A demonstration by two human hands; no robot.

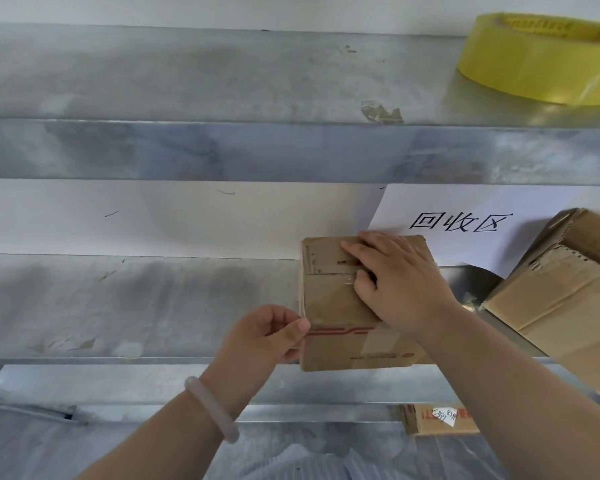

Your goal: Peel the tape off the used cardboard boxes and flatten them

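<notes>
A small brown cardboard box point(329, 299) with a red stripe stands on the middle metal shelf point(136, 306), right of centre. My right hand point(395, 282) lies flat across its top with fingers spread, pressing down near the taped seam. My left hand point(267, 336) is at the box's front left corner, thumb and forefinger pinching a strip of clear tape point(303, 315) that runs along the left edge.
A larger opened cardboard box point(565, 292) lies tilted at the right on the same shelf. A white paper sign point(465, 216) hangs on the wall behind. A yellow tape roll point(541, 60) sits on the upper shelf. Another box point(437, 419) lies on the lower shelf.
</notes>
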